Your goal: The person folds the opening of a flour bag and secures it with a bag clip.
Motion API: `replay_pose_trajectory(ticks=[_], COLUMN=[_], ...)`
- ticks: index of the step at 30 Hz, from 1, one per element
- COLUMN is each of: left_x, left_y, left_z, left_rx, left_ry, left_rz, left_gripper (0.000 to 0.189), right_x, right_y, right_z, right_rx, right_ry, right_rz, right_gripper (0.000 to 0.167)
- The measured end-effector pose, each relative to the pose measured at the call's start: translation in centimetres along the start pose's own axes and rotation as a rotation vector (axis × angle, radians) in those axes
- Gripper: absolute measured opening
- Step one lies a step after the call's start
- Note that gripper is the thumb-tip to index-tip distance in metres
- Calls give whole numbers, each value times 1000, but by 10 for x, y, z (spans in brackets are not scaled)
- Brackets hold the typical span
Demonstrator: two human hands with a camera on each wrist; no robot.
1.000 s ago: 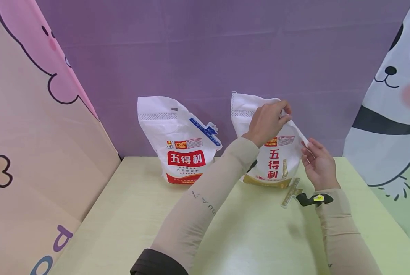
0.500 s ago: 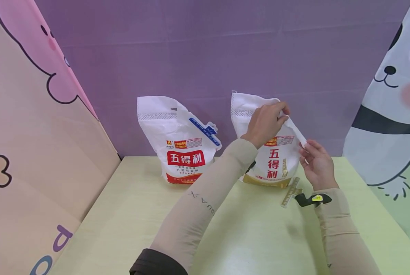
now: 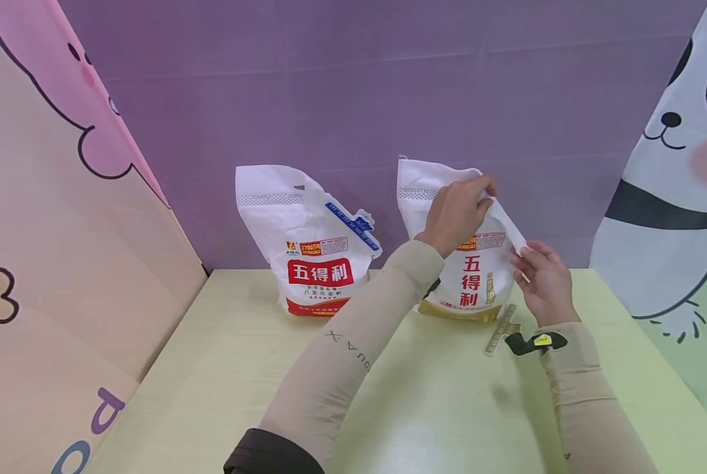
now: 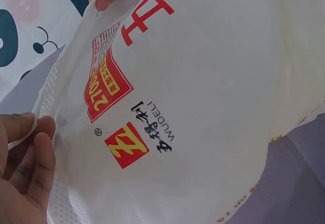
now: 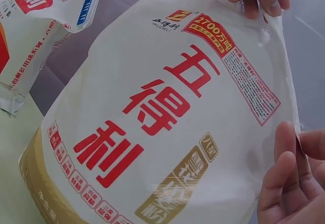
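A white flour bag with a gold base (image 3: 471,280) stands at the back of the table, its slanted upper right edge folded over. High on that edge, my left hand (image 3: 457,214) pinches the material between thumb and fingers. Lower on the same edge my right hand (image 3: 546,280) pinches the corner, as the right wrist view also shows at the bag's side (image 5: 228,117). A gold ruler-shaped bag clip (image 3: 498,334) lies on the table at the foot of the bag, just left of my right wrist.
Left of it stands another white flour bag (image 3: 270,220) with a red base, a blue clip (image 3: 353,227) across its slanted corner. Both bags stand on the pale table (image 3: 241,395). Behind rises a purple cloth backdrop (image 3: 330,85); printed panels flank the table on both sides.
My right hand has shifted slightly left with the bag's corner, and the folded strip along the slanted edge shows broader. My left hand keeps its pinch, moving only a little left.
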State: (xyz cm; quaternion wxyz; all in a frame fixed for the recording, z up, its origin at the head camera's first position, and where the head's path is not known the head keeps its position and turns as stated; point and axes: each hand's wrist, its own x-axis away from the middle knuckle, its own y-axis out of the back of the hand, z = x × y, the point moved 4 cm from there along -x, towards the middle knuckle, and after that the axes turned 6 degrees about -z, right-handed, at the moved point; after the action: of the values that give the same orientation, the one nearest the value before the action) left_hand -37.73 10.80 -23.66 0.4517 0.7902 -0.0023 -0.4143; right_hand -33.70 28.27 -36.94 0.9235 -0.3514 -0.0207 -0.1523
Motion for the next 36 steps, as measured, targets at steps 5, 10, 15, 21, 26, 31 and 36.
replay_pose_trajectory(ticks=[5, 10, 15, 21, 26, 31, 36], left_x=[1, 2, 2, 5, 6, 7, 6], left_y=[-1, -2, -2, -1, -3, -6, -8], left_z=[1, 2, 2, 1, 1, 0, -1], left_rx=[-23, -53, -77, -157, -249, -317, -392], left_ry=[3, 17, 23, 6, -35, -59, -71], left_rz=[6, 42, 46, 43, 48, 41, 36], left_gripper=[16, 18, 21, 24, 29, 34, 34], right_x=[-1, -1, -2, -4, -5, -5, -5], right_y=[1, 3, 4, 6, 7, 7, 6], right_z=[0, 1, 2, 1, 1, 2, 2], right_rx=[38, 70, 94, 113, 123, 142, 172], right_ry=[-20, -44, -52, -59, -56, -54, -52], right_rz=[-13, -5, 8, 13, 8, -3, -27], right_gripper=[37, 39, 31, 24, 21, 21, 20])
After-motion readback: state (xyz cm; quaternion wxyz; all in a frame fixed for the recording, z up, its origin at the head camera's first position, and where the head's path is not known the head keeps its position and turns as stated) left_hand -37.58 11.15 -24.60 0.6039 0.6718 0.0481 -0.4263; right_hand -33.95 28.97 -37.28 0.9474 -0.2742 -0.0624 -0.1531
